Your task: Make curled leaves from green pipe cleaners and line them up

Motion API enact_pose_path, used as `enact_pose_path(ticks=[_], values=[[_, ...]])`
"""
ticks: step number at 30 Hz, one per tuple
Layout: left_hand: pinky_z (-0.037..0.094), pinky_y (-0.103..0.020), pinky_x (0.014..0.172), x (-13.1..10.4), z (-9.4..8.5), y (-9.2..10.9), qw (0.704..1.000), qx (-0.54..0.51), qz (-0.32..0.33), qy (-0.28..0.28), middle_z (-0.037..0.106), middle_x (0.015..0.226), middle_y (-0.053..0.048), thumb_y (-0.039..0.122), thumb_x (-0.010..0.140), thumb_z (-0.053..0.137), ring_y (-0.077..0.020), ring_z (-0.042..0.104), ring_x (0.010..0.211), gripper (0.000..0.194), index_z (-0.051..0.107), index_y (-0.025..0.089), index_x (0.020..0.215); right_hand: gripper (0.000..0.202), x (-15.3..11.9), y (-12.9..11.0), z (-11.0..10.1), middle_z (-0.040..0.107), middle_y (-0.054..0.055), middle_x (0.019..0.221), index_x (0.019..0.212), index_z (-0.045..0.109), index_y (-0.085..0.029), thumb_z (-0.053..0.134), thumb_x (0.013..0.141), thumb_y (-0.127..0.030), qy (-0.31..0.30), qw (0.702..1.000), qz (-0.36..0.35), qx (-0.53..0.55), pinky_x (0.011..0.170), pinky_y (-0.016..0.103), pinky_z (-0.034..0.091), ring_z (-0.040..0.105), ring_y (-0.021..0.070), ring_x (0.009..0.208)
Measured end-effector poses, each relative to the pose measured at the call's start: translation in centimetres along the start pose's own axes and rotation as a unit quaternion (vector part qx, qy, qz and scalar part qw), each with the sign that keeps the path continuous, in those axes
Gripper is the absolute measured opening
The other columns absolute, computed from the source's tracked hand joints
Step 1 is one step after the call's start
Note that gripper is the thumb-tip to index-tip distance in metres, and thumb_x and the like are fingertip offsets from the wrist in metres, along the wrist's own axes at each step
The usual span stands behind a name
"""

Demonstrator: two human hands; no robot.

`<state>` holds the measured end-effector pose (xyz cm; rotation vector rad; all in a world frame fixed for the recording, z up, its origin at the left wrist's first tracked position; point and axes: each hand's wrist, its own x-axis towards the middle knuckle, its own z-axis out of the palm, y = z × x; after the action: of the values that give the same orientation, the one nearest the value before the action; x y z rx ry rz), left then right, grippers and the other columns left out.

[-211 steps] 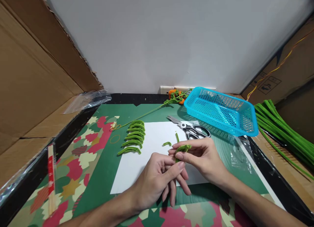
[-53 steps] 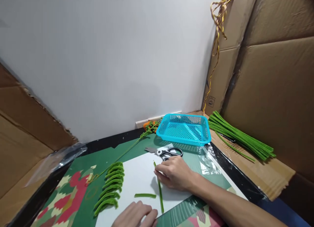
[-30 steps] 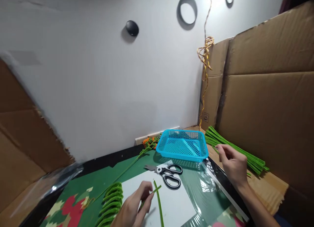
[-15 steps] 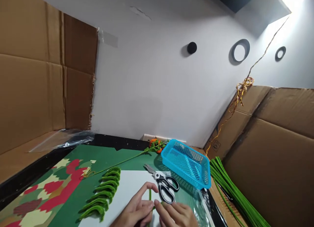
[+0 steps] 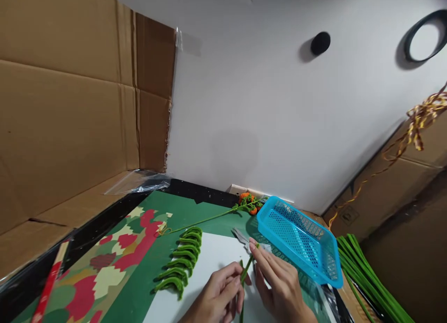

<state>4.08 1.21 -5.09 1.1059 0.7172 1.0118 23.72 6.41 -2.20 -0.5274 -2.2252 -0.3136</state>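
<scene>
My left hand (image 5: 223, 290) is closed, pinching a green fuzzy pipe cleaner (image 5: 247, 268) between thumb and forefinger over the white sheet (image 5: 209, 253). On the same pipe cleaner, my right hand (image 5: 281, 281) grips the upper end with its fingertips. One strand hangs below the left fingers, and a short end pokes up beside them. To the left lies a neat row of several curved green pipe cleaner pieces (image 5: 185, 257). Scissors (image 5: 240, 236) rest just beyond my right hand, which hides their handles.
A blue perforated basket (image 5: 296, 234) stands at the right, near a bundle of green pipe cleaners (image 5: 373, 276). An orange flower (image 5: 247, 198) with a long green stem lies at the back. Cardboard walls (image 5: 70, 118) flank the green mat (image 5: 139, 262).
The view has turned left, so things sit farther right in it. My right hand has lifted away from the left fingers, drawing the pipe cleaner's end up and to the right.
</scene>
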Motion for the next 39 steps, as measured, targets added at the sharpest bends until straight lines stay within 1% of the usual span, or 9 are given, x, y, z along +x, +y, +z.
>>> enact_pose_path(ticks=[7, 12, 17, 22, 25, 28, 32, 36, 39], values=[[0.028, -0.019, 0.047, -0.8, 0.3, -0.2, 0.998, 0.058, -0.022, 0.019, 0.054, 0.071, 0.005, 0.061, 0.101, 0.061, -0.0060, 0.036, 0.050, 0.043, 0.056, 0.018, 0.095, 0.068, -0.9, -1.0, 0.0, 0.061, 0.018, 0.153, 0.162, 0.041, -0.009, 0.047, 0.095, -0.002, -0.031, 0.999, 0.029, 0.015, 0.109, 0.038, 0.061, 0.059, 0.0275, 0.143], [0.029, -0.022, 0.049, -0.9, 0.3, 0.0, 0.996, 0.077, -0.015, 0.038, 0.054, 0.071, 0.004, 0.060, 0.100, 0.062, -0.0073, 0.037, 0.053, 0.045, 0.059, 0.017, 0.086, 0.063, -1.0, -0.8, -0.4, 0.055, 0.019, 0.158, 0.157, 0.049, -0.009, 0.049, 0.094, -0.006, -0.081, 0.994, 0.012, 0.065, 0.113, 0.044, 0.058, 0.052, 0.0308, 0.149], [0.028, -0.023, 0.051, -1.3, 0.9, 1.4, 0.993, 0.097, -0.005, 0.061, 0.056, 0.077, 0.002, 0.054, 0.105, 0.056, -0.0071, 0.038, 0.055, 0.043, 0.064, 0.015, 0.088, 0.066, -1.1, -0.4, -1.3, 0.061, 0.019, 0.153, 0.157, 0.048, -0.007, 0.049, 0.091, -0.004, -0.082, 0.992, -0.008, 0.092, 0.113, 0.048, 0.058, 0.054, 0.0303, 0.147], [0.027, -0.023, 0.052, -1.6, 1.0, 2.1, 0.987, 0.126, 0.001, 0.097, 0.045, 0.068, 0.005, 0.054, 0.105, 0.056, -0.0083, 0.035, 0.055, 0.043, 0.064, 0.016, 0.086, 0.062, -1.0, -0.1, -1.8, 0.065, 0.018, 0.148, 0.154, 0.052, -0.010, 0.049, 0.093, -0.005, -0.081, 0.994, -0.012, 0.079, 0.111, 0.051, 0.059, 0.058, 0.0306, 0.144], [0.027, -0.024, 0.052, -1.9, 1.1, 2.5, 0.980, 0.160, 0.009, 0.115, 0.045, 0.069, 0.004, 0.054, 0.104, 0.057, -0.0094, 0.035, 0.056, 0.043, 0.063, 0.017, 0.083, 0.054, -0.9, -0.2, -1.8, 0.076, 0.017, 0.130, 0.148, 0.057, -0.011, 0.051, 0.095, -0.005, -0.072, 0.994, -0.014, 0.076, 0.103, 0.049, 0.062, 0.068, 0.0295, 0.130], [0.030, -0.024, 0.054, -2.1, 1.4, 3.0, 0.974, 0.197, 0.018, 0.107, 0.051, 0.072, 0.002, 0.053, 0.104, 0.057, -0.0111, 0.039, 0.060, 0.044, 0.064, 0.016, 0.079, 0.035, -0.9, -0.6, -1.7, 0.081, 0.013, 0.102, 0.131, 0.066, -0.010, 0.061, 0.096, -0.007, -0.040, 0.996, -0.023, 0.077, 0.087, 0.039, 0.066, 0.078, 0.0255, 0.101], [0.037, -0.025, 0.063, -2.2, 1.9, 3.3, 0.969, 0.237, 0.020, 0.072, 0.056, 0.076, -0.001, 0.048, 0.105, 0.056, -0.0141, 0.047, 0.069, 0.043, 0.065, 0.016, 0.077, 0.016, -1.1, -1.1, -1.8, 0.078, 0.008, 0.083, 0.113, 0.070, -0.013, 0.065, 0.098, -0.011, -0.013, 0.997, -0.030, 0.066, 0.073, 0.032, 0.063, 0.075, 0.0212, 0.081], [0.038, -0.025, 0.066, -2.1, 2.0, 3.2, 0.972, 0.223, 0.018, 0.076, 0.055, 0.078, 0.000, 0.047, 0.107, 0.054, -0.0139, 0.047, 0.071, 0.041, 0.064, 0.017, 0.080, 0.014, -0.9, -1.7, -2.2, 0.074, 0.008, 0.079, 0.109, 0.069, -0.014, 0.059, 0.101, -0.011, -0.021, 0.995, -0.009, 0.095, 0.069, 0.032, 0.061, 0.072, 0.0214, 0.079], [0.037, -0.026, 0.066, -2.2, 2.1, 3.3, 0.968, 0.239, 0.024, 0.072, 0.052, 0.077, 0.001, 0.045, 0.108, 0.052, -0.0132, 0.045, 0.070, 0.041, 0.063, 0.017, 0.081, 0.011, -0.6, -2.3, -2.3, 0.067, 0.005, 0.069, 0.102, 0.068, -0.016, 0.059, 0.100, -0.010, -0.014, 0.995, -0.009, 0.101, 0.058, 0.030, 0.053, 0.063, 0.0188, 0.065]])
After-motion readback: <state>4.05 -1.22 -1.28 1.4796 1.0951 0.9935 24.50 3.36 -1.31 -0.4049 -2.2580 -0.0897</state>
